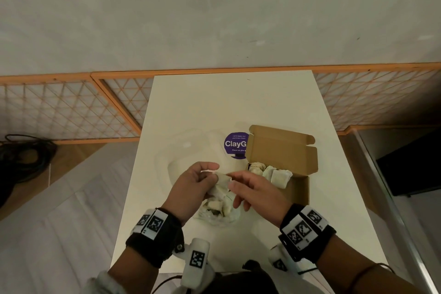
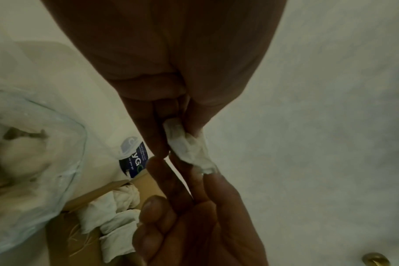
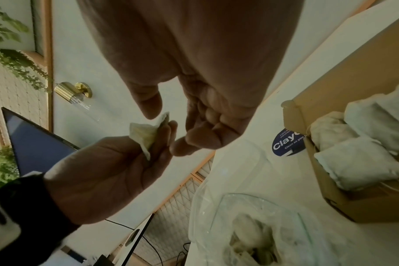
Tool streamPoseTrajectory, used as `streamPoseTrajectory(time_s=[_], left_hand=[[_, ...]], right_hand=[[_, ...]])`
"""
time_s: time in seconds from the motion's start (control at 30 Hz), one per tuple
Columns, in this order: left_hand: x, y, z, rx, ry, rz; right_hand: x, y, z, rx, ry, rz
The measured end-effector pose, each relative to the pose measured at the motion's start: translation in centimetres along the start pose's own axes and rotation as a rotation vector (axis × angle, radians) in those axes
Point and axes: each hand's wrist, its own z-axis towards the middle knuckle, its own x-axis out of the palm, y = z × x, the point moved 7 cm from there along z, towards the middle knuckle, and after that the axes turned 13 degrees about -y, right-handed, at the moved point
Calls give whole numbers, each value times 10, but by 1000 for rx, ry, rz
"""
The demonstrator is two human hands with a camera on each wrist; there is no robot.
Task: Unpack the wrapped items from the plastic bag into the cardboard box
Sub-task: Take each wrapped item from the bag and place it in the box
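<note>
Over the clear plastic bag [image 1: 214,218] my left hand [image 1: 214,174] pinches a small white wrapped item [image 1: 220,186] between thumb and fingers. The left wrist view shows that pinch close up on the wrapped item [image 2: 189,149]. My right hand [image 1: 232,180] reaches in from the right, its fingers loosely bent, the fingertips [image 2: 211,177] touching the item's free end. More wrapped items lie inside the bag [image 3: 251,234]. The open cardboard box [image 1: 286,150] stands to the right and holds several wrapped items [image 1: 276,175].
A round purple sticker [image 1: 235,144] lies on the white table [image 1: 238,107], partly behind the box's raised lid. Crumpled clear plastic spreads to the left of the sticker. An orange lattice screen [image 1: 71,107] runs behind the table. Black cables [image 1: 23,157] lie on the floor at left.
</note>
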Motion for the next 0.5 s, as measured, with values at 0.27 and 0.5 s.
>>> streamPoseTrajectory(time_s=[0.27, 0.5], left_hand=[[4, -5, -6, 7, -15, 109], [2, 0, -11, -203, -23, -108]], right_hand=[[-5, 13, -4, -246, 4, -227], [-3, 29, -6, -502, -68, -368]])
